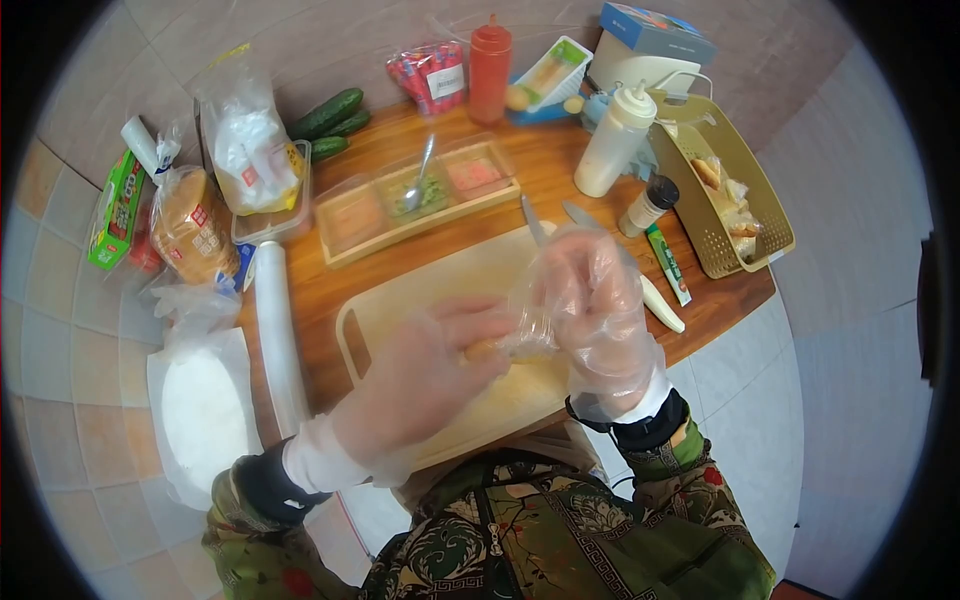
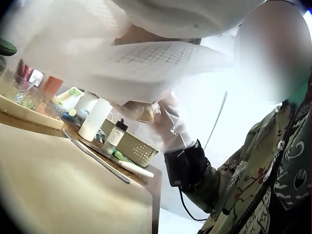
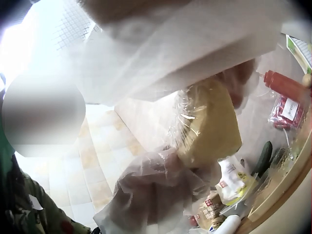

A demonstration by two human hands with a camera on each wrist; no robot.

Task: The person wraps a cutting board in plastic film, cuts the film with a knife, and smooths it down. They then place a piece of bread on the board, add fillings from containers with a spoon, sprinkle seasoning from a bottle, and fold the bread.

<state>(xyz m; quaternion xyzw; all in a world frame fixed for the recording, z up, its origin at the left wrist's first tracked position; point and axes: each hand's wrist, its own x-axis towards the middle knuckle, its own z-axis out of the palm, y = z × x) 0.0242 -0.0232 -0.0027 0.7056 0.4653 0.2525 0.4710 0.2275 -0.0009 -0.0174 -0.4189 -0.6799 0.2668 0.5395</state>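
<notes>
Both hands wear clear plastic gloves and are raised over the pale cutting board. Between them is a pale yellow sandwich wrapped in clear plastic film. Its lower side is gripped by my left hand, thumb and fingers around it. Film stretches and wrinkles from the sandwich toward my right hand, whose curled fingers hold the film close against it. The head view shows only a tan edge of the sandwich; the hands cover the rest.
A wooden tray of fillings with a spoon lies behind the board. Knives lie at its right edge, near a white squeeze bottle, a seasoning jar and a basket. Bagged bread and a film roll lie left.
</notes>
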